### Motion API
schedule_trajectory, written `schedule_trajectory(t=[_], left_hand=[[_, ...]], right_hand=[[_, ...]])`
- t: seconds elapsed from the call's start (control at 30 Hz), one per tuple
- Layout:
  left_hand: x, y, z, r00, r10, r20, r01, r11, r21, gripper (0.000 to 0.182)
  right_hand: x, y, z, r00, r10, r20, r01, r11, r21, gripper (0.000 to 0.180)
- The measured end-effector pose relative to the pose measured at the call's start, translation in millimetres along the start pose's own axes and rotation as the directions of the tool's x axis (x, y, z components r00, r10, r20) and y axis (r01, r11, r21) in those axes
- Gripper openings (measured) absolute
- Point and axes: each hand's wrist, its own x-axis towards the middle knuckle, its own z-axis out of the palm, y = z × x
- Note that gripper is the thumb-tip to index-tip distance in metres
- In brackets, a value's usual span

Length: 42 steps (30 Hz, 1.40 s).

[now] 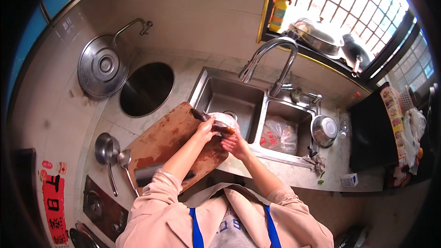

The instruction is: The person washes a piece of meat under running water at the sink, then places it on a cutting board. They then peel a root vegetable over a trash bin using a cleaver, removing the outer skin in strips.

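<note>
My left hand (205, 128) grips a long dark brown piece of food (224, 129), possibly meat, over the sink-side end of a wooden cutting board (165, 127). Behind it is a pale pinkish mass (225, 119); whether the two are joined is unclear. Close to the dark piece's right end, my right hand (236, 144) is open, its palm bare and fingers loosely extended. Wet stains mark the board. A broad-bladed cleaver (148, 174) lies on its near part, partly hidden by my left sleeve.
Beyond my hands is a steel double sink (237, 93) with a tall faucet (275, 41). Its right basin holds a knotted plastic bag (279, 136). A round opening (147, 89) is left of the sink. A ladle (125, 160) and small pan (106, 148) lie left; a steel bowl (324, 131) sits right.
</note>
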Motion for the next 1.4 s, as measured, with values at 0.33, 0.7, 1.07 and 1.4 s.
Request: schedule_trajectory(t=[0.33, 0.7, 1.07, 1.4], left_hand=[[-52, 51, -48, 0.976, 0.143, 0.162, -0.124, 0.985, -0.122, 0.021], [-118, 13, -186, 0.969, -0.058, -0.242, 0.008, 0.979, -0.203, 0.022], [-124, 49, -173, 0.952, 0.046, -0.302, 0.118, 0.857, 0.502, 0.028], [-116, 80, -212, 0.815, 0.492, 0.305, -0.288, -0.111, 0.951, 0.05]], right_hand=[[3, -6, 60, 0.99, -0.096, 0.107, 0.099, 0.995, -0.021, 0.021], [-21, 153, 93, 0.569, 0.23, 0.789, 0.73, -0.583, -0.357, 0.048], [-29, 187, 115, 0.606, 0.359, 0.71, 0.67, -0.712, -0.212, 0.049], [-159, 68, 51, 0.848, 0.211, 0.486, 0.47, -0.724, -0.505, 0.054]])
